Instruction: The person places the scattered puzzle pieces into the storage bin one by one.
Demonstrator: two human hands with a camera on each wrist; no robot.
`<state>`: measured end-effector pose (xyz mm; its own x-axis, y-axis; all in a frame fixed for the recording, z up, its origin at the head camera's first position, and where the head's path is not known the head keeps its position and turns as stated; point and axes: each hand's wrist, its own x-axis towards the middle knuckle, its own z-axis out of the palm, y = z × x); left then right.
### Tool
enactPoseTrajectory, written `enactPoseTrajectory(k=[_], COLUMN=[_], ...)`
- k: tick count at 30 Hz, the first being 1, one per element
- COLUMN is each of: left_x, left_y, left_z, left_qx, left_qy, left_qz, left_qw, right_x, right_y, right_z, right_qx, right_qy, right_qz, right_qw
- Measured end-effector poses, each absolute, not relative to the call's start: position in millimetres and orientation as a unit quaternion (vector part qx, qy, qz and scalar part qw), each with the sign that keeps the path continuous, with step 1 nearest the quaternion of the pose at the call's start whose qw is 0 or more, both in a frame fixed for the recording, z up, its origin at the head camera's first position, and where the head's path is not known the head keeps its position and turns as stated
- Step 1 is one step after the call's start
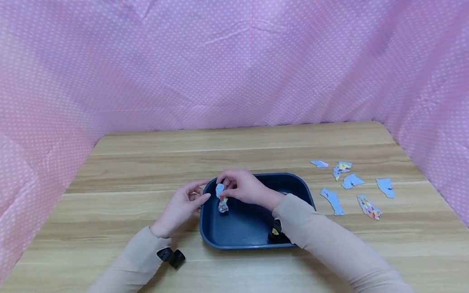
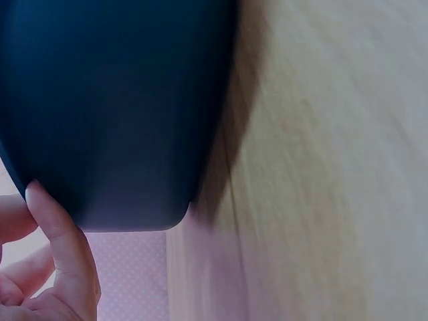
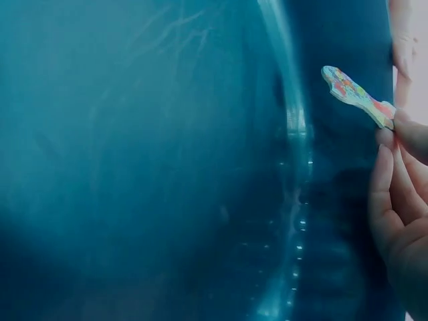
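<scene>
Between thumb and fingers, my right hand [image 1: 241, 186] pinches a jigsaw puzzle piece [image 1: 223, 205], pale blue at one end and multicoloured at the other. It is held over the left end of a dark blue rectangular tray [image 1: 248, 246]. In the right wrist view, the patterned end of the puzzle piece [image 3: 354, 93] sticks out beyond the fingertips. My left hand [image 1: 183, 204] grips the tray's left rim. In the left wrist view, its fingers [image 2: 63, 244] lie at the tray's edge, partly out of frame.
Several loose puzzle pieces, such as a light blue one [image 1: 333, 201] and a colourful one [image 1: 369, 207], lie on the wooden table [image 1: 134, 171] right of the tray. Pink dotted cloth [image 1: 240, 65] hangs around the back and sides. My right forearm crosses the tray's right part.
</scene>
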<state>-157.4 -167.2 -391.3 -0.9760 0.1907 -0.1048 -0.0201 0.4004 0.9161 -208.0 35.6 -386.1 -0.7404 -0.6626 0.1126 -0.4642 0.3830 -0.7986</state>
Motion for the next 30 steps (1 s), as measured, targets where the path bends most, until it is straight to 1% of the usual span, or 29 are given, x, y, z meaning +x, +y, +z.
enactPoseTrajectory(k=[9,13,24,30], left_x=[-158.6,-158.6,-154.3,-152.4], left_y=[-166.5,-165.9,-165.3,-165.1], left_z=[-390.6,-389.5,-391.7,-391.6], left_qx=[0.052,0.051,0.038,0.04], left_qy=[0.831,0.831,0.836,0.84], left_qz=[0.545,0.546,0.54,0.535], left_qw=[0.095,0.093,0.085,0.08], right_x=[-211.3,-212.0,-209.1,-206.9], right_y=[34.2,33.3,30.4,28.2], right_z=[-395.4,-398.8,-398.4,-398.9], right_qx=[-0.333,-0.329,-0.305,-0.286], right_qy=[0.816,0.813,0.825,0.839], right_qz=[-0.443,-0.446,-0.43,-0.417], right_qw=[0.163,0.176,0.205,0.2])
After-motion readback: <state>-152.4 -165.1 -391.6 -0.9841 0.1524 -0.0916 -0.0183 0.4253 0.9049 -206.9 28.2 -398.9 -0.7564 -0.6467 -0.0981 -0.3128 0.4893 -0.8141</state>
